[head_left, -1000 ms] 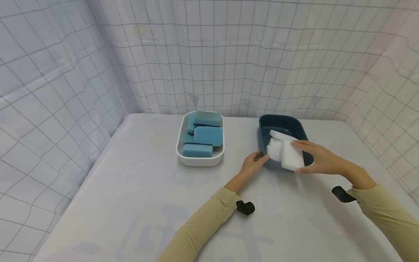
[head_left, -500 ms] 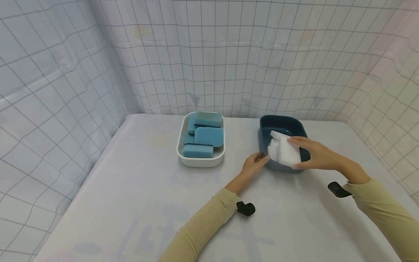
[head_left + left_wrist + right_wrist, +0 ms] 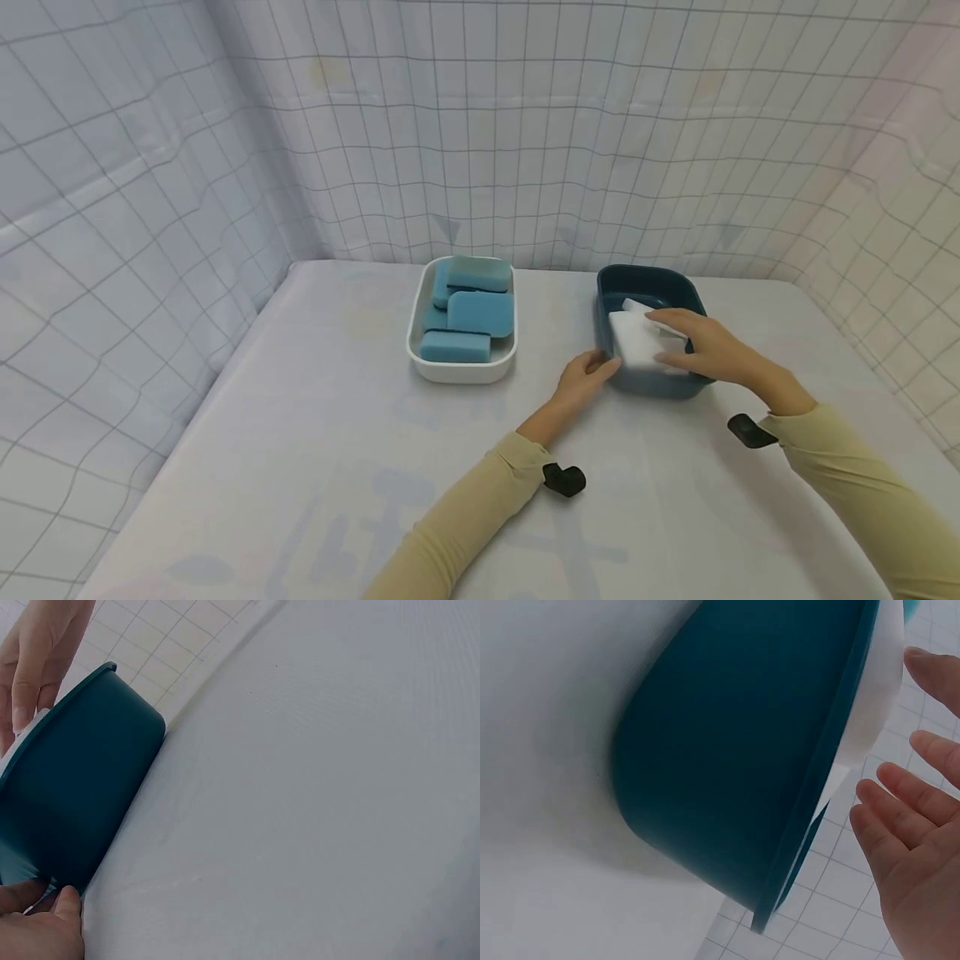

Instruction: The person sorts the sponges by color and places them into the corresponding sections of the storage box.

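A dark teal bin [image 3: 647, 382] at the right back of the table holds several white sponge-like blocks. One thick white block [image 3: 636, 340] lies on top at its front left, rising above the rim in the right wrist view. My right hand [image 3: 708, 354] hovers over the bin, fingers spread and apart from the white block [image 3: 881, 682], thumb tip near it. At the bin's front left corner rests my left hand [image 3: 577, 385]; its fingers [image 3: 66, 906] touch the foot of the bin's wall [image 3: 82, 780].
Left of the bin stands a white tub [image 3: 461, 372] with several blue sponge-like blocks [image 3: 480, 313] piled in it. A white cloth [image 3: 322, 417] covers the table. Grid-patterned curtains [image 3: 480, 133] enclose the back and both sides.
My right hand has moved left and lowered the white block it held onto the others in the bin, then let go of it. My left hand stays at the bin's corner.
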Available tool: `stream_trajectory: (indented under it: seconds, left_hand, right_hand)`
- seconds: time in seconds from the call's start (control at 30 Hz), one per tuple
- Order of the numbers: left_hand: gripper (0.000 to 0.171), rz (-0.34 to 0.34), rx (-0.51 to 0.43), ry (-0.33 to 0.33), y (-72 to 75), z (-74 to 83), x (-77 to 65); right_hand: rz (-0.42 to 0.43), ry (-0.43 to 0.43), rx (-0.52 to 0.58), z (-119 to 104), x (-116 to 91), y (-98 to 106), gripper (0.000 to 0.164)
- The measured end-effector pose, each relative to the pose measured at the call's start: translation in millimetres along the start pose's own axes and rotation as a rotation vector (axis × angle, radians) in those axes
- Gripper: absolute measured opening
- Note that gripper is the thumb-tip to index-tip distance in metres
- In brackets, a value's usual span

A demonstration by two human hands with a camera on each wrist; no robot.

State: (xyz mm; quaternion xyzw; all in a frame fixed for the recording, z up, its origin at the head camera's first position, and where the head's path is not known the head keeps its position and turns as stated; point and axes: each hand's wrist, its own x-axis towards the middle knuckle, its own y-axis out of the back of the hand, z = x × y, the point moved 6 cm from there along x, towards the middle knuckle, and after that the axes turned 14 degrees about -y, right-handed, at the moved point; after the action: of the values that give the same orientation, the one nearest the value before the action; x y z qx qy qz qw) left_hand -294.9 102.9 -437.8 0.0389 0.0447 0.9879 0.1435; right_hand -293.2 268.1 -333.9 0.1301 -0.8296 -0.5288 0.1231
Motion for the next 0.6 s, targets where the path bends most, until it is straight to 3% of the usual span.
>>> stream_trajectory:
  seconds: [0.37,0.6]
  left_hand:
    - [0.062,0.014,0.031,0.015,-1.3,6.8,-1.7]
    - [0.062,0.012,0.047,0.015,0.3,2.1,0.2]
  right_hand:
    - [0.023,-0.042,0.001,2.1,-3.8,1.6,0.056]
    - [0.019,-0.049,0.007,3.0,-7.1,3.2,0.055]
